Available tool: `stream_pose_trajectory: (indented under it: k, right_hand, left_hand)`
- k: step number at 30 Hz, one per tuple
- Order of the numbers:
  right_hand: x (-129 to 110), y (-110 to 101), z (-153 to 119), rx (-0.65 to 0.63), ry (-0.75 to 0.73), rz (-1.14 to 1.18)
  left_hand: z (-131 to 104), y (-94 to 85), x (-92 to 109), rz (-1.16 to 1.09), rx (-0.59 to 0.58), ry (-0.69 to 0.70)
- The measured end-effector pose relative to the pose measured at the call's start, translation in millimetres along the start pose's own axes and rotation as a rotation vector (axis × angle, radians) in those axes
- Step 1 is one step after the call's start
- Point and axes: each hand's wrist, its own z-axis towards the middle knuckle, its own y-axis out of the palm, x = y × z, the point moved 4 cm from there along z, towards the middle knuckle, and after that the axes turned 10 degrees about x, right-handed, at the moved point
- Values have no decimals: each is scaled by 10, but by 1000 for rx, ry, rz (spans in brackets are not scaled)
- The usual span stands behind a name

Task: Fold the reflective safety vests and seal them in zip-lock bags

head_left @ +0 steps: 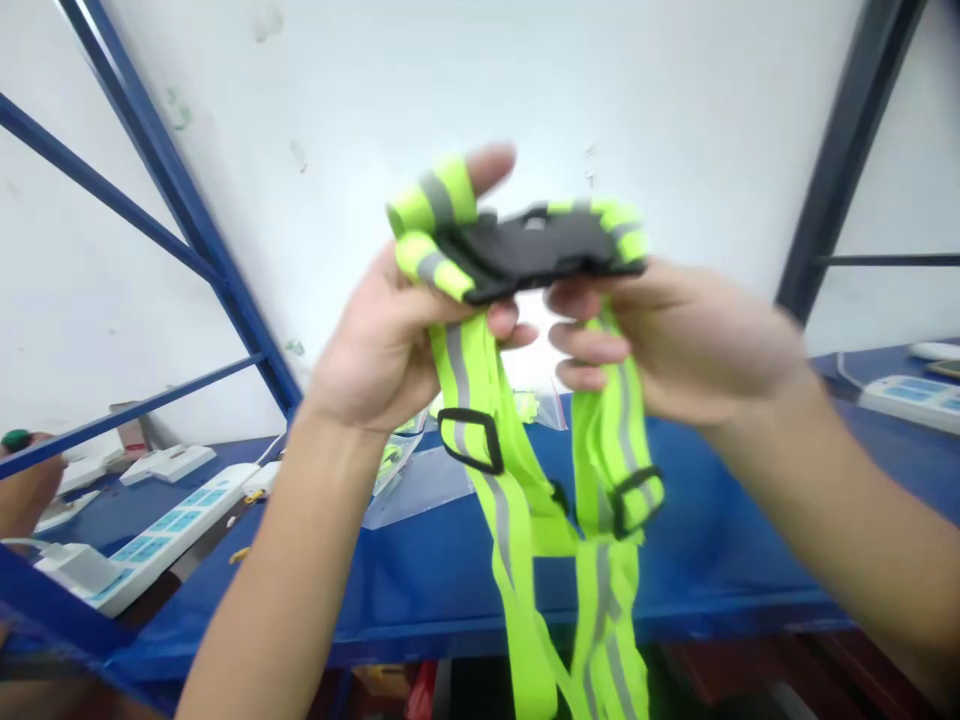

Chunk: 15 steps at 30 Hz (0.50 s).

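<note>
Held up in front of me is a neon yellow reflective harness [502,520] with grey stripes and black strap sliders. Its black plastic buckle [536,247] spans the gap between my hands and looks joined. My left hand [390,350] is closed on the buckle's left end, with strap looped around its fingers and one fingertip sticking up. On the other side, my right hand [660,335] grips the buckle's right end, fingers curled beneath it around the strap. The straps hang down past the table's front edge. Motion blurs the fingers somewhat.
A blue table [420,590] lies below, with clear plastic bags [405,480] on it. White power strips stand at left [172,535] and right [911,400]. A blue metal frame [187,220] rises at left. Another person's hand [30,480] is at the far left.
</note>
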Motion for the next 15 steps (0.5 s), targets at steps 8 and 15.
stream_pose_trajectory:
  k: [8, 15]
  right_hand:
    - [1638, -1006, 203, 428, 200, 23]
    - [2181, -1229, 12, 458, 298, 174]
  left_hand:
    - [-173, -777, -2146, -216, 262, -577]
    - [-557, -656, -2787, -350, 473, -584]
